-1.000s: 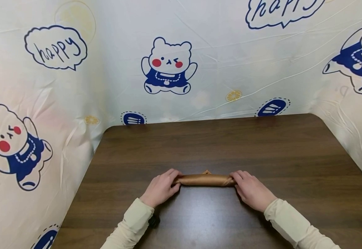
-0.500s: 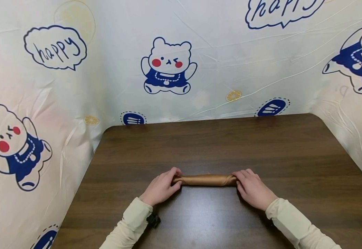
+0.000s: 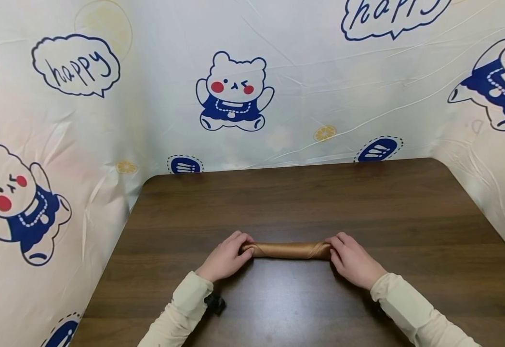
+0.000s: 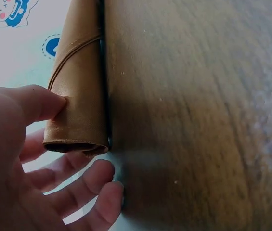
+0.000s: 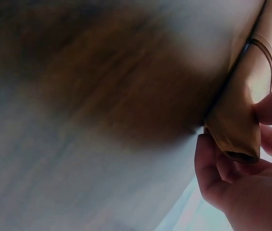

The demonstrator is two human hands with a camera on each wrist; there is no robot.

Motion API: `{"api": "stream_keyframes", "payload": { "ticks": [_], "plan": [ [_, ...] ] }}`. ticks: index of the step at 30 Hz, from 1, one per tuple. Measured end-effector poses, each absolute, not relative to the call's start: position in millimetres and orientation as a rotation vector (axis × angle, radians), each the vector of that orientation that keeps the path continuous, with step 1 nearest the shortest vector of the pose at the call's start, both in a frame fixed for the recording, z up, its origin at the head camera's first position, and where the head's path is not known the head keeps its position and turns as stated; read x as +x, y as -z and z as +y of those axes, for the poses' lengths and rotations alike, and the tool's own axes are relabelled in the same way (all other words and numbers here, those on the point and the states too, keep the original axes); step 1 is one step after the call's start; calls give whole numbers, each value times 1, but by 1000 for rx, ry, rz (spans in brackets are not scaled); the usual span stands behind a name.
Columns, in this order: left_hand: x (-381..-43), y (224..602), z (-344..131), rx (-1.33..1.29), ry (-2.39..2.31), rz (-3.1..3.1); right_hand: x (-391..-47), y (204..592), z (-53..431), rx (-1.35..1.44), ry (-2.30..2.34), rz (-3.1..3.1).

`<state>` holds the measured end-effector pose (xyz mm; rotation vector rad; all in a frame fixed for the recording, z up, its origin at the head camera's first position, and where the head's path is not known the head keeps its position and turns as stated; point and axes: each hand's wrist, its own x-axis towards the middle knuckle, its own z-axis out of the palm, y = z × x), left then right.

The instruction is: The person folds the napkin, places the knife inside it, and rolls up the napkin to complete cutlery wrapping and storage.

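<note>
A shiny brown cloth [image 3: 288,250], rolled into a tight tube, lies crosswise on the dark wooden table [image 3: 287,207]. Its hemmed edge spirals diagonally round the roll near each end. My left hand [image 3: 225,257] holds the left end; in the left wrist view its thumb presses the side of the rolled cloth [image 4: 80,72], close to the hollow open end. The other end is in my right hand [image 3: 356,260], whose thumb lies against the cloth [image 5: 241,110] in the right wrist view while fingers curl around the far side. Some fingertips are hidden behind the roll.
A pale curtain [image 3: 300,72] printed with cartoon bears and "happy" bubbles hangs behind the table and at both sides. A small black object [image 3: 215,303] sits at the left sleeve's cuff.
The small cloth corner that stuck up behind the roll has disappeared from sight. Both hands have shifted slightly away from me and keep hold of the ends.
</note>
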<state>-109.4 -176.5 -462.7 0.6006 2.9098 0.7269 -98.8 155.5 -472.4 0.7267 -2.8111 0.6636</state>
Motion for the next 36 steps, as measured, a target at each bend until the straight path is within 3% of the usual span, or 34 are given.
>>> {"api": "stream_keyframes", "payload": {
  "ticks": [36],
  "plan": [
    [-136, 455, -166, 258, -1106, 2572, -119, 472, 159, 541, -775, -2844]
  ]
}}
